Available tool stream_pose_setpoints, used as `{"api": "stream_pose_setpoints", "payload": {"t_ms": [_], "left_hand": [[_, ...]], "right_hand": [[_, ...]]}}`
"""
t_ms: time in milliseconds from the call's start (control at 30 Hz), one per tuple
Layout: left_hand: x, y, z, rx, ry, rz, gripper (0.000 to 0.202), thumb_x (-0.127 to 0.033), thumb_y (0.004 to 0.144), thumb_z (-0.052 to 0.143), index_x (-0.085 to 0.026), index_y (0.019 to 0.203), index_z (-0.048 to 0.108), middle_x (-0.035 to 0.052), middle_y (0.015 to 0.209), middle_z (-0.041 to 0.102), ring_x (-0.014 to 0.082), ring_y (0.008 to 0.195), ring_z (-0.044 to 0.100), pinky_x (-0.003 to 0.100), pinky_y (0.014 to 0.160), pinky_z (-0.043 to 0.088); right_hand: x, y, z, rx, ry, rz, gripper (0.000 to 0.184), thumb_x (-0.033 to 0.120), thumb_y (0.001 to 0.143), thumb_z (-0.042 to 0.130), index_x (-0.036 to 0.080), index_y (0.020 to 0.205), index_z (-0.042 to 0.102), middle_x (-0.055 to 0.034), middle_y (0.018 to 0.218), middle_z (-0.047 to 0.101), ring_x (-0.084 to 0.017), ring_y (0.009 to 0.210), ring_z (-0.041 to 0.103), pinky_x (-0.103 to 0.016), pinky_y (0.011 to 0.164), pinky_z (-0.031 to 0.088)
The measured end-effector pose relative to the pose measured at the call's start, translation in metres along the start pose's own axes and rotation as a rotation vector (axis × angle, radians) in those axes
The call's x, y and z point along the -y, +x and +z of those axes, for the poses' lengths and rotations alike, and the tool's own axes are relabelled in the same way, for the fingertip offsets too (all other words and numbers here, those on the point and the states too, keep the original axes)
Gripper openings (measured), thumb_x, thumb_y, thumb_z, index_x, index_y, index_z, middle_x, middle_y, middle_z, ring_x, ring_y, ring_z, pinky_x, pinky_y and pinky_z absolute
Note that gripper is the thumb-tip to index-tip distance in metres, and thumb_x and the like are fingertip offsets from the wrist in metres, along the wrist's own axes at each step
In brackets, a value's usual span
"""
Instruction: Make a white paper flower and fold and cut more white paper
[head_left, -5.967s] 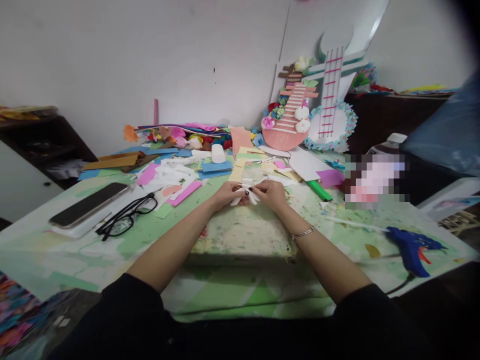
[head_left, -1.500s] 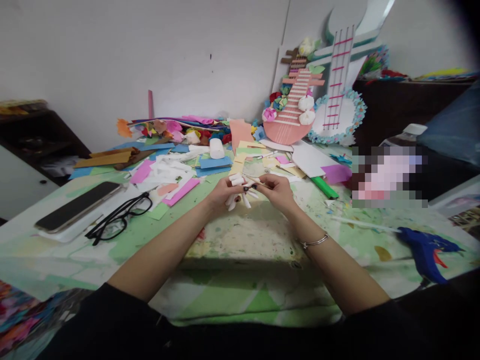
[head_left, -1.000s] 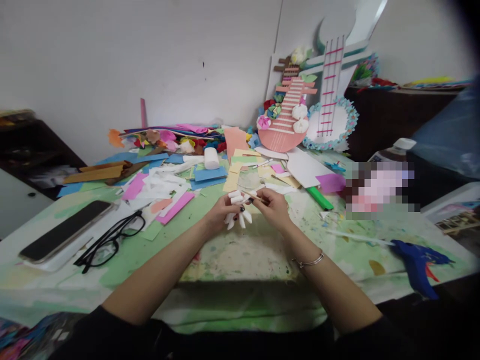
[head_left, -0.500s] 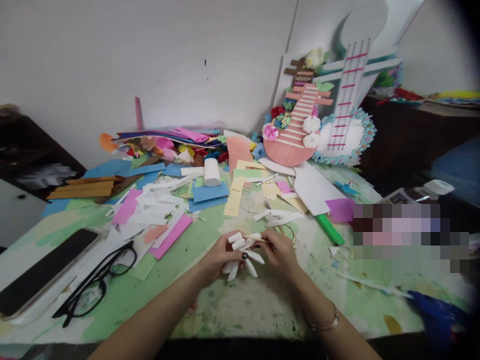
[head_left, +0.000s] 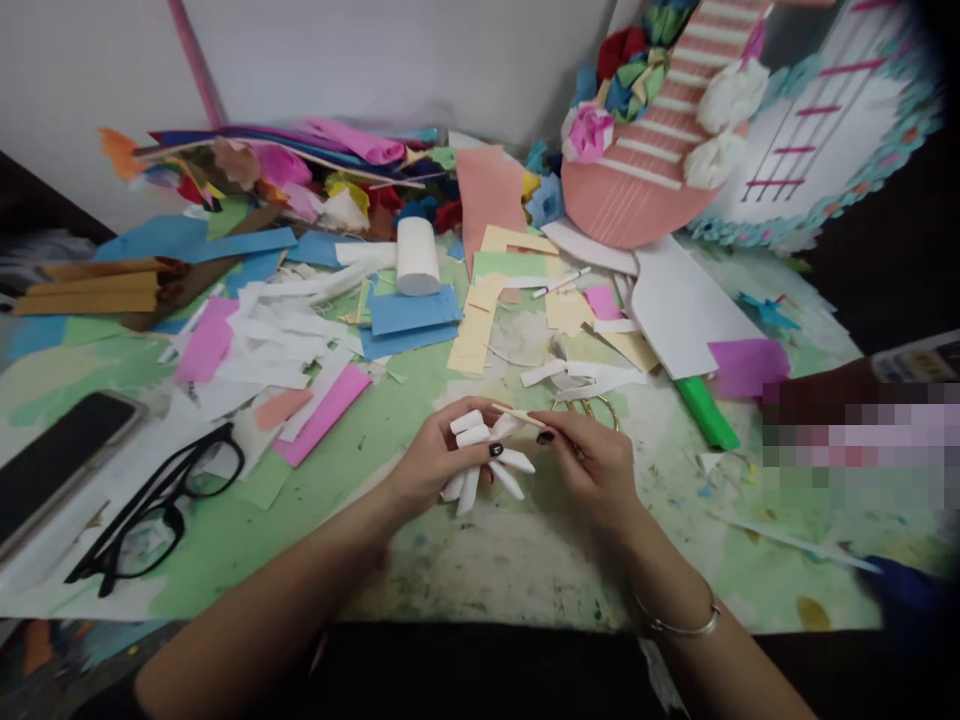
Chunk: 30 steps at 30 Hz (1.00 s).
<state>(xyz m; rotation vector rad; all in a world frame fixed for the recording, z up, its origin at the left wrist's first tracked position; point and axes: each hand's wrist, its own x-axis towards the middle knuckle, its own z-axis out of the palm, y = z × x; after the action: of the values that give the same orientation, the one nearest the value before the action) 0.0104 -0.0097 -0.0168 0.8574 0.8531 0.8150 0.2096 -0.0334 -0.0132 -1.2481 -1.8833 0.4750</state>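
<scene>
My left hand is closed around a white paper flower with several narrow curled petals fanning out. Its thumb presses on the petals. Between the fingers of my right hand is a thin wooden stick, slanting left toward the flower's upper petals. Whether the tip touches the paper is hard to make out. Just behind my right hand, gold-coloured scissor handles lie partly hidden.
White paper strips and black eyeglasses lie left, near a phone. A white roll stands behind blue paper. A paper guitar leans at the back. A green marker is on the right.
The view has tilted down and moved closer. My right hand has drawn a little away from the flower, showing more of the stick. My left hand keeps its hold.
</scene>
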Motion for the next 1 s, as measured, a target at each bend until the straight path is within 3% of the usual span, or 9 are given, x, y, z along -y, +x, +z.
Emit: {"api": "stream_pose_setpoints", "payload": {"t_ms": [167, 433, 533, 633, 733, 867, 1000], "left_hand": [[0.002, 0.000, -0.002, 0.001, 0.066, 0.038, 0.038, -0.024, 0.068, 0.077, -0.023, 0.105, 0.068, 0.0040, 0.095, 0.069, 0.0134, 0.068, 0.063, 0.021, 0.054, 0.052], [0.001, 0.000, 0.000, 0.012, 0.271, 0.162, 0.035, -0.027, 0.070, 0.076, -0.024, 0.104, 0.071, 0.0052, 0.101, 0.070, 0.0211, 0.091, 0.065, 0.028, 0.075, 0.050], [0.002, -0.001, -0.001, 0.028, 0.352, 0.219, 0.034, -0.030, 0.073, 0.074, -0.023, 0.106, 0.070, 0.0057, 0.102, 0.069, 0.0213, 0.090, 0.063, 0.028, 0.075, 0.048], [0.001, 0.000, -0.003, -0.026, 0.430, 0.301, 0.024, -0.029, 0.074, 0.073, -0.022, 0.097, 0.072, 0.0048, 0.100, 0.068, 0.0191, 0.086, 0.061, 0.026, 0.074, 0.046], [-0.002, 0.000, -0.003, -0.059, 0.394, 0.295, 0.021, -0.026, 0.072, 0.074, -0.019, 0.091, 0.070, 0.0037, 0.092, 0.067, 0.0171, 0.081, 0.060, 0.025, 0.071, 0.044], [-0.011, 0.000, 0.000, 0.052, 0.303, 0.237, 0.026, -0.026, 0.068, 0.076, -0.016, 0.090, 0.066, 0.0030, 0.083, 0.065, 0.0149, 0.074, 0.058, 0.024, 0.068, 0.043], [-0.031, 0.005, 0.004, 0.156, 0.234, 0.303, 0.025, -0.026, 0.070, 0.076, -0.013, 0.087, 0.063, 0.0039, 0.085, 0.064, 0.0154, 0.080, 0.059, 0.025, 0.073, 0.044]], "right_hand": [[0.002, -0.002, 0.002, 0.032, 0.006, 0.007, 0.026, 0.020, 0.091, 0.050, 0.024, 0.107, 0.069, -0.0039, 0.092, 0.076, -0.017, 0.075, 0.070, -0.030, 0.065, 0.053], [0.010, 0.000, 0.004, 0.070, 0.098, 0.058, 0.021, 0.021, 0.090, 0.054, 0.022, 0.104, 0.069, -0.0022, 0.084, 0.075, -0.014, 0.065, 0.066, -0.026, 0.059, 0.049], [0.012, 0.000, 0.004, 0.050, 0.144, 0.126, 0.016, 0.024, 0.090, 0.055, 0.021, 0.097, 0.070, -0.0021, 0.081, 0.074, -0.013, 0.063, 0.064, -0.026, 0.058, 0.047], [0.013, 0.000, 0.007, 0.050, 0.215, 0.199, 0.014, 0.026, 0.087, 0.058, 0.019, 0.091, 0.070, -0.0016, 0.074, 0.070, -0.012, 0.058, 0.058, -0.025, 0.055, 0.043], [0.014, 0.002, 0.011, 0.054, 0.264, 0.243, 0.013, 0.026, 0.084, 0.061, 0.018, 0.089, 0.070, -0.0010, 0.070, 0.067, -0.010, 0.055, 0.051, -0.023, 0.052, 0.038], [0.017, 0.012, 0.008, 0.085, 0.310, 0.286, 0.013, 0.027, 0.081, 0.063, 0.016, 0.081, 0.069, 0.0007, 0.063, 0.060, -0.010, 0.054, 0.045, -0.022, 0.050, 0.032], [0.021, 0.034, -0.010, 0.181, 0.365, 0.277, 0.016, 0.030, 0.080, 0.063, 0.015, 0.074, 0.064, 0.0010, 0.062, 0.057, -0.010, 0.056, 0.044, -0.022, 0.051, 0.031]]}}
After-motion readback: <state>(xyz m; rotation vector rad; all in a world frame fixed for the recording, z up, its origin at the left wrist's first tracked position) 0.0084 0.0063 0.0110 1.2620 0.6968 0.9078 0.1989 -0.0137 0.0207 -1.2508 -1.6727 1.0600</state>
